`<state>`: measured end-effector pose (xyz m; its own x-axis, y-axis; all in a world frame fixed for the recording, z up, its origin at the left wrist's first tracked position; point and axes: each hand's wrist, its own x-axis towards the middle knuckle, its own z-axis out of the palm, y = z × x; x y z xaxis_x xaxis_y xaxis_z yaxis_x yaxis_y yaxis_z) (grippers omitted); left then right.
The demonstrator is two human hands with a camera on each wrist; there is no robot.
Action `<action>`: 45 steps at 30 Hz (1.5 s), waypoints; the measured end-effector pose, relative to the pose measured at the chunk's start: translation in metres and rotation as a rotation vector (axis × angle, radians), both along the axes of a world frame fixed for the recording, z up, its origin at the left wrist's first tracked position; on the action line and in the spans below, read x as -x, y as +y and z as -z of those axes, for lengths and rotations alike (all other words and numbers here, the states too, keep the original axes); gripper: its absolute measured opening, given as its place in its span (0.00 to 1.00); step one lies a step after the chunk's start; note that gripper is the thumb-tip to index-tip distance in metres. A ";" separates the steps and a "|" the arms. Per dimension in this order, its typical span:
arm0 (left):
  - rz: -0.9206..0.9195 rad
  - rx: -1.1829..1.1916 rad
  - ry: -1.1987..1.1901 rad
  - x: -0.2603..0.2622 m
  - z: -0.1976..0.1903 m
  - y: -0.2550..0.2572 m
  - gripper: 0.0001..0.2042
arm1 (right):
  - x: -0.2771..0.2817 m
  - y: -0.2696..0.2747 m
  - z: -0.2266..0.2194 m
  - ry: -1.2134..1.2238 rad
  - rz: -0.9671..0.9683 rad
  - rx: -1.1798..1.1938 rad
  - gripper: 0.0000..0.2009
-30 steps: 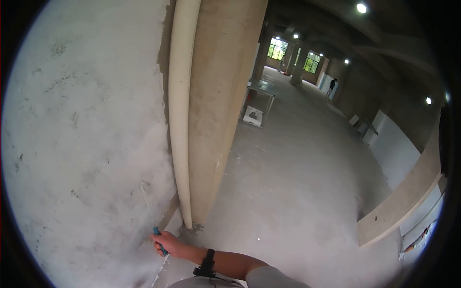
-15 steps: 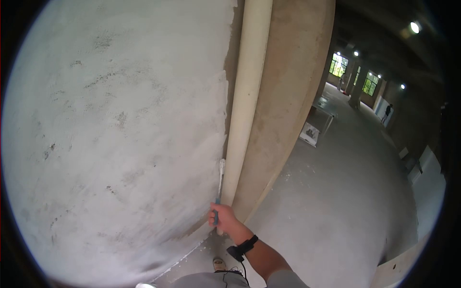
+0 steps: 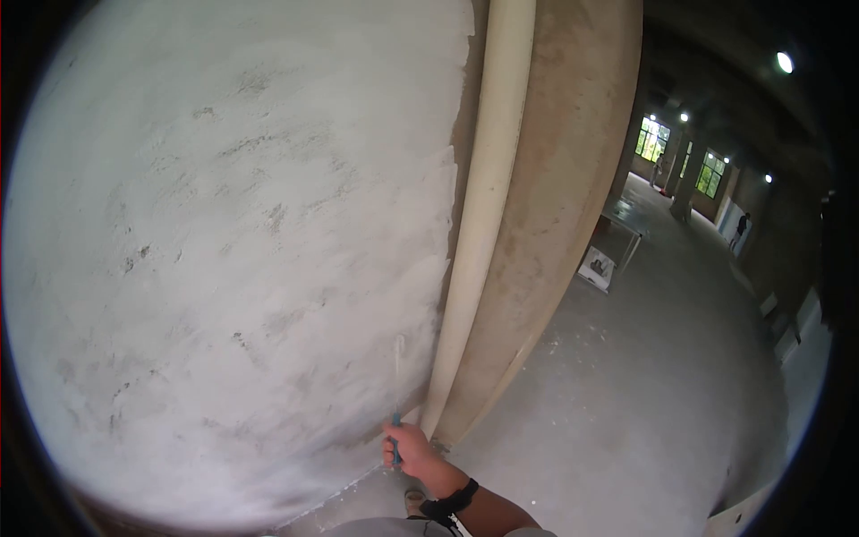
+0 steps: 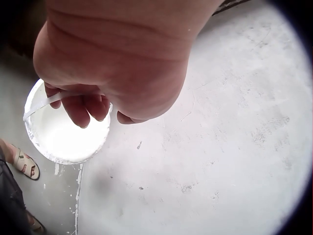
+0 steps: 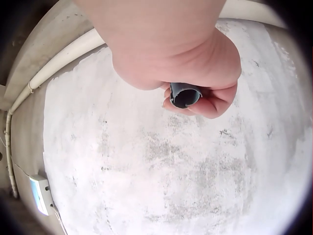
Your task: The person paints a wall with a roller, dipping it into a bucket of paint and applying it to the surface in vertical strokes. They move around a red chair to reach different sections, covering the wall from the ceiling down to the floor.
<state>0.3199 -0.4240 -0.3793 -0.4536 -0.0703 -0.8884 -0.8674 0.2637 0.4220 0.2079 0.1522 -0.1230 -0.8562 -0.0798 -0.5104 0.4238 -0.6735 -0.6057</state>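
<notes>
My right hand grips the teal handle of a small paint roller in the head view. Its pale head stands upward, overlapping the whitish wall near the wall's right edge. In the right wrist view the handle's hollow dark end pokes out of the curled fingers. My left hand, seen only in the left wrist view, has its fingers hooked round the thin white handle of a bucket. Bright white paint shows inside the bucket, which hangs beside the wall.
A cream vertical pipe and a bare tan pillar run along the wall's right edge. Grey floor stretches right, with a low frame stand and a distant person. A sandalled foot is below the bucket.
The view has turned left, so wall and pipe sit further right. The roller went to the wall's edge by the pipe, then came slightly down and left along the wall.
</notes>
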 end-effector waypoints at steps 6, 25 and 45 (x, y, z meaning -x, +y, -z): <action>-0.501 -0.261 -0.040 -0.036 0.052 -0.014 0.33 | -0.047 -0.033 0.027 0.009 -0.182 -0.105 0.12; -0.596 0.132 0.181 -0.001 0.082 -0.030 0.09 | -0.075 -0.024 -0.016 0.239 0.331 -0.926 0.10; -0.577 0.338 0.228 -0.037 0.068 0.007 0.10 | 0.039 0.064 -0.074 0.587 0.535 -1.500 0.14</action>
<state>0.3567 -0.4171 -0.4469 -0.4326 -0.6112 -0.6628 -0.8080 -0.0632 0.5858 0.1686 0.2161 -0.0495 -0.7122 0.4826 0.5098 -0.1409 0.6131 -0.7773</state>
